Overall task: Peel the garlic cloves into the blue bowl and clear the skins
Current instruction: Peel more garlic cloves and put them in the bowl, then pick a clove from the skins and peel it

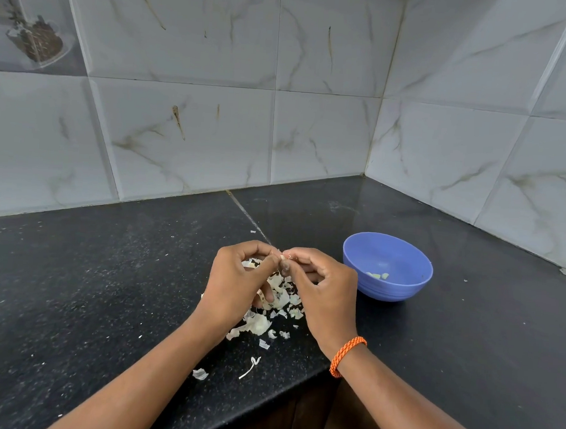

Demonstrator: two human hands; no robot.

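Above skins [272, 299]: both hands' fingers [301, 255] pinch garlic clove [283, 256].

Black counter [107, 287] — grey marbled wall tiles [322, 134]

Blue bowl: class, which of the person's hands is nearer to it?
Right. The right hand is just left of the blue bowl, close to its rim. The left hand is farther left, beyond the right hand, above the garlic skins.
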